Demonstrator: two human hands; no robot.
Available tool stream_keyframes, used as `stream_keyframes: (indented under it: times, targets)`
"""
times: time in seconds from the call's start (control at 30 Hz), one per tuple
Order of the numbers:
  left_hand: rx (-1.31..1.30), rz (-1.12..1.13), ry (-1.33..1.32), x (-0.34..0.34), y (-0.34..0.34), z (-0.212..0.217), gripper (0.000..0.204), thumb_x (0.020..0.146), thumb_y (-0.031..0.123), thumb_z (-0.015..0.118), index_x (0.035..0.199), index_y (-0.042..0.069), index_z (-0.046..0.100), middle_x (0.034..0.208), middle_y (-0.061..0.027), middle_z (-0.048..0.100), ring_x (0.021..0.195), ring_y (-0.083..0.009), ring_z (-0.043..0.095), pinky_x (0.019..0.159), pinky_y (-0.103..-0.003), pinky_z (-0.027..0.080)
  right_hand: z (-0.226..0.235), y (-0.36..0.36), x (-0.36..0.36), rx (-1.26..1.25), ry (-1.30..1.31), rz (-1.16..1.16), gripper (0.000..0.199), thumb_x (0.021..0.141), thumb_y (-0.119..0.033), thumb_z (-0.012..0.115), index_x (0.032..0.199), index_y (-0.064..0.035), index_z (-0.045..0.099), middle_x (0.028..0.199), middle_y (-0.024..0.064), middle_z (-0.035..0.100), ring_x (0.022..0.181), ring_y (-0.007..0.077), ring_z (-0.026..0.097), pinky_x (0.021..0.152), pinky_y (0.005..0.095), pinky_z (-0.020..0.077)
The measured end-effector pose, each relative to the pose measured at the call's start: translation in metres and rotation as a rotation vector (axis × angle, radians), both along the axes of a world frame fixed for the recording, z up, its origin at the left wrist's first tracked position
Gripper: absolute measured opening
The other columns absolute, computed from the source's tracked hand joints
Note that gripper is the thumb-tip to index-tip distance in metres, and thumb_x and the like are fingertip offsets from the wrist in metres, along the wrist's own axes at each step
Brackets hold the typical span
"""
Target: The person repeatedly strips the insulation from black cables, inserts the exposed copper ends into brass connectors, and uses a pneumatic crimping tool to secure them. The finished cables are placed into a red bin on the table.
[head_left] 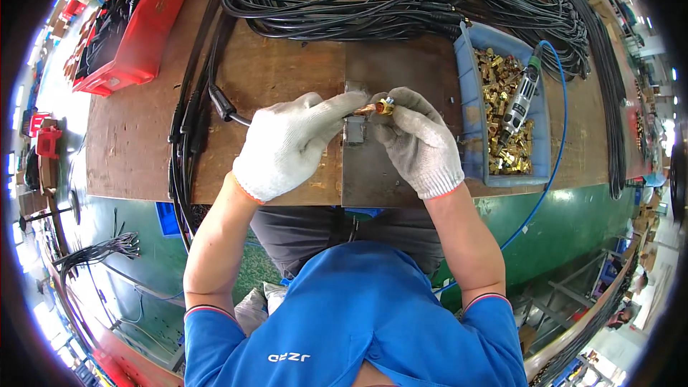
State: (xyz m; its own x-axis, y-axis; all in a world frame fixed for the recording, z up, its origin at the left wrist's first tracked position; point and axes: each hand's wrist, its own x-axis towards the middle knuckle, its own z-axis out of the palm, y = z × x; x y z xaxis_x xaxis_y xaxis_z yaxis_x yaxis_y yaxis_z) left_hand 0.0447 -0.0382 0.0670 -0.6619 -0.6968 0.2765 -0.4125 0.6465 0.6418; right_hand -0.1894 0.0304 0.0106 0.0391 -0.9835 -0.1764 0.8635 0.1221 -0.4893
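Shiny metal fitting (385, 107), matt knit gloves (276, 147) (cloth, evidently), scuffed wooden tabletop (136, 150).

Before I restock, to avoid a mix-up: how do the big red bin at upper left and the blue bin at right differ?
The red bin holds black items; the blue bin holds brass-coloured fittings with a tool lying on them. The red bin sits slanted in view, the blue bin nearly straight. Both are open-topped.
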Motion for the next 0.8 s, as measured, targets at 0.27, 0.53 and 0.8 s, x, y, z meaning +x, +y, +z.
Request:
stream_keyframes:
  times: [0.27, 0.53, 0.8]
  targets:
    - [0.0, 0.011, -0.018, -0.002, -0.001, -0.001, 0.051, 0.092, -0.002, 0.069, 0.14, 0.015, 0.072, 0.085, -0.0157, 0.067, 0.078, -0.0355, 0.071, 0.072, -0.043, 0.056, -0.002, 0.0, 0.003, -0.016, -0.021, -0.017, 0.024, 0.102, 0.005, 0.061, 0.122, 0.0005, 0.074, 0.121, 0.0174, 0.077, 0.113, 0.031, 0.076, 0.098, 0.0457, 0.0669]
    - [-0.005, -0.004, -0.023, -0.003, -0.002, -0.003, 0.053, 0.092, -0.001, 0.069, 0.142, 0.016, 0.071, 0.086, -0.0155, 0.067, 0.077, -0.0344, 0.071, 0.07, -0.043, 0.056, -0.006, 0.0, 0.001, -0.057, -0.043, 0.008, 0.024, 0.101, 0.006, 0.063, 0.123, 0.0029, 0.073, 0.121, 0.018, 0.077, 0.114, 0.0317, 0.076, 0.1, 0.0476, 0.0659]
    - [-0.062, -0.018, -0.131, 0.004, -0.003, -0.015, 0.045, 0.095, 0.007, 0.07, 0.138, 0.016, 0.072, 0.085, -0.0125, 0.069, 0.077, -0.0336, 0.072, 0.071, -0.043, 0.058, 0.002, -0.001, -0.005, -0.028, 0.498, 0.029, 0.027, 0.1, 0.005, 0.067, 0.126, 0.0032, 0.073, 0.121, 0.0125, 0.078, 0.109, 0.022, 0.075, 0.099, 0.0334, 0.0603]
